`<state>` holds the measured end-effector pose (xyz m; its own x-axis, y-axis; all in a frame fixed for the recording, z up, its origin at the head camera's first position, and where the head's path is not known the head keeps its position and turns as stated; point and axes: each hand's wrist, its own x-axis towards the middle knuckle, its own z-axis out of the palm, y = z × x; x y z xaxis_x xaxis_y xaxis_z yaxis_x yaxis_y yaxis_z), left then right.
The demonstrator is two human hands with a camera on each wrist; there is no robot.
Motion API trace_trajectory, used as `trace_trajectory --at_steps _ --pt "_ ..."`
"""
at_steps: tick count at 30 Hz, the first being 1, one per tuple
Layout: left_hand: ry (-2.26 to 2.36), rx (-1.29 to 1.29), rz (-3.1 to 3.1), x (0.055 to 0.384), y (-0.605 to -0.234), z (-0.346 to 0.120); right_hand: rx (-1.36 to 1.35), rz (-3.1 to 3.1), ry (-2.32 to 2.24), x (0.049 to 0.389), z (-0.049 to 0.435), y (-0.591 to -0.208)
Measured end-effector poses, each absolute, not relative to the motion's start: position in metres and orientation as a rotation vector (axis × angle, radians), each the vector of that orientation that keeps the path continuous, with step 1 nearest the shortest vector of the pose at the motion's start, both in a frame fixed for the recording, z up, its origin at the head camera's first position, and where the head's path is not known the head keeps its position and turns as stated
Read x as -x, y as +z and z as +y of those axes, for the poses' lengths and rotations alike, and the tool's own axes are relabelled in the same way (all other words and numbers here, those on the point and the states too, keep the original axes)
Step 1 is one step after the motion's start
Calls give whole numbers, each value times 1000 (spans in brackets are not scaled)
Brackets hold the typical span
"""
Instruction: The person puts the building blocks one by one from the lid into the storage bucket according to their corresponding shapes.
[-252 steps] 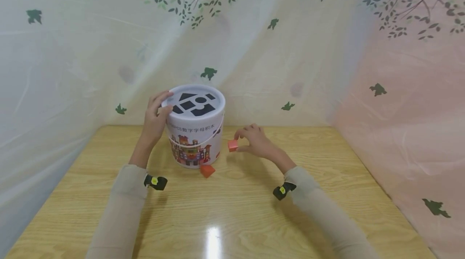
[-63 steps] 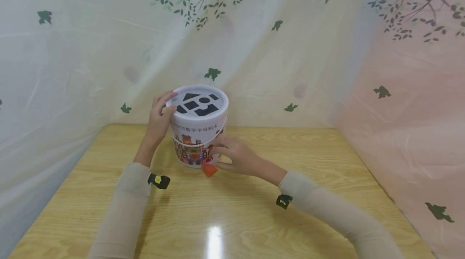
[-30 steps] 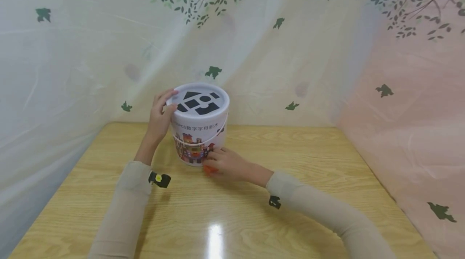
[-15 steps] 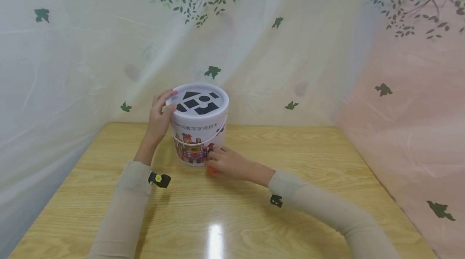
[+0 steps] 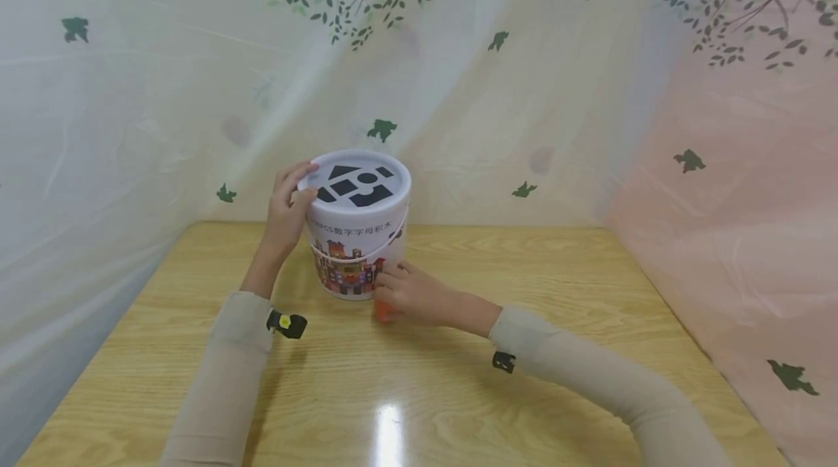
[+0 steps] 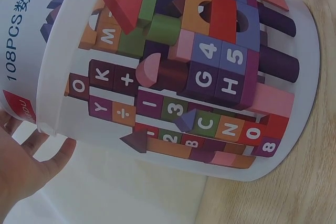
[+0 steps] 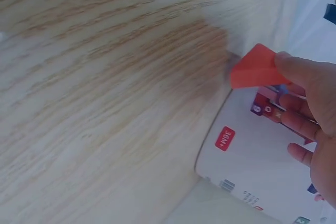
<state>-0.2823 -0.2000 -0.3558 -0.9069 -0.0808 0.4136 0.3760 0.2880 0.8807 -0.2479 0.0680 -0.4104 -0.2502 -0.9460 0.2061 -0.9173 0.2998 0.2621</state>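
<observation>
A white, round toy-block bucket (image 5: pixel 347 220) with printed blocks on its side stands at the back of the table, lid (image 5: pixel 340 154) on. My left hand (image 5: pixel 286 214) grips the lid's left rim, thumb and fingers over the edge; the left wrist view shows these fingers (image 6: pixel 60 157) against the bucket's upper end. At the bucket's front right foot, my right hand (image 5: pixel 419 296) pinches a red triangular block (image 7: pixel 257 69) between thumb and fingers. From the head view the fingers partly hide this block. Whether it touches the table or bucket, I cannot tell.
The wooden table (image 5: pixel 314 394) spreads in front of the bucket and to both sides. Close behind it hangs a pale curtain (image 5: pixel 471 125) printed with leaves and birds. A thin white handle (image 5: pixel 356 260) hangs across the bucket's front.
My right hand held a small red cube earlier; that cube is out of sight now. Since then the hand has moved left to the triangular block and turned it slightly. The left hand stays put.
</observation>
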Motion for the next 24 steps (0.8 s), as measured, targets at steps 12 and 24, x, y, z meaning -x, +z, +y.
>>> trace_trajectory --at_steps 12,24 --pt "-1659 276 -2181 283 -352 -204 -1676 -2409 24 243 70 -378" --pt "-1652 278 -2197 283 -356 -203 -1691 -2259 387 242 75 -336"
